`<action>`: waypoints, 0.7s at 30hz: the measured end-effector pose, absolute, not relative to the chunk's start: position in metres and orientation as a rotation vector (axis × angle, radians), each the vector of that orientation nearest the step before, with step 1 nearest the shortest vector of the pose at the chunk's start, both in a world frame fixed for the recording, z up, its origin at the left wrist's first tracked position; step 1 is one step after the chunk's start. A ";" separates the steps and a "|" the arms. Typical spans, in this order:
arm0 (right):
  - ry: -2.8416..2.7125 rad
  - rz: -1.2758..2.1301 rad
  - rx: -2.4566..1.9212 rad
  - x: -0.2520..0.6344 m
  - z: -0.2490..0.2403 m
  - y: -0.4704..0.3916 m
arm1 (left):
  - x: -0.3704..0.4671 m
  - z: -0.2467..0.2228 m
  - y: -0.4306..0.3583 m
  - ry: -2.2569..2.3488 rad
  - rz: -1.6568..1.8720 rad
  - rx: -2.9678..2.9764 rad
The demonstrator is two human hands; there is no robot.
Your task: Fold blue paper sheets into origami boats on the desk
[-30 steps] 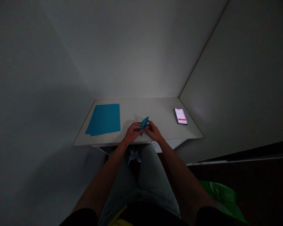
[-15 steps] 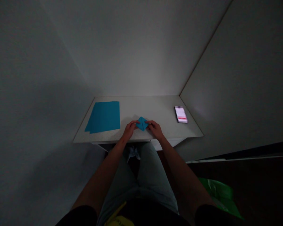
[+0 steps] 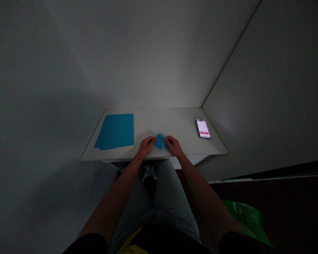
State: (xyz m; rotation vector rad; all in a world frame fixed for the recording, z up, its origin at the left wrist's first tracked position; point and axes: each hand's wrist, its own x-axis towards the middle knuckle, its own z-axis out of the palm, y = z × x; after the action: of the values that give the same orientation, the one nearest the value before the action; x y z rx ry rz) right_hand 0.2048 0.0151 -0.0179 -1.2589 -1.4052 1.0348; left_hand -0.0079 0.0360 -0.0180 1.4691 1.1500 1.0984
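Observation:
A small piece of folded blue paper point(image 3: 160, 142) is held between my two hands, near the front edge of the white table point(image 3: 164, 120). It is roughly diamond-shaped, with a dark crease or slit down its middle. My left hand point(image 3: 147, 145) pinches its left corner between thumb and fingers. On the opposite corner my right hand point(image 3: 174, 145) has a similar pinch. Whether the paper's underside rests on the tabletop I cannot tell.
Blue paper sheets point(image 3: 118, 131) lie overlapping on the table's left side. A phone point(image 3: 202, 128) with a lit, blurred screen lies at the right. Walls stand behind and on both sides of the table. A green plastic bag point(image 3: 245, 217) is on the floor at lower right.
The folded paper has shifted slightly toward me, and its top corner looks blunter and its outline narrower. Both hands keep their hold, with the left fingers more curled.

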 end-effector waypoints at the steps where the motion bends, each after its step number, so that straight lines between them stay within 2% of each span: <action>1: -1.387 1.032 -1.255 0.205 -0.017 0.015 | -0.007 -0.019 0.037 1.145 1.122 1.440; 12: -1.112 0.966 -1.169 0.205 -0.012 0.016 | -0.007 -0.033 0.045 1.062 1.446 0.974; 21: -1.130 0.973 -1.170 0.206 -0.011 0.015 | -0.009 -0.023 0.040 1.129 1.390 1.060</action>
State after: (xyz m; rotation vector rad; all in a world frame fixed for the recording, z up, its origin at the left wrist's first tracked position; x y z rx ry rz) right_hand 0.2060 0.0152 -0.0105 -1.1699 -1.1305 0.9733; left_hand -0.0093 0.0396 -0.0226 1.0600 1.1289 1.3900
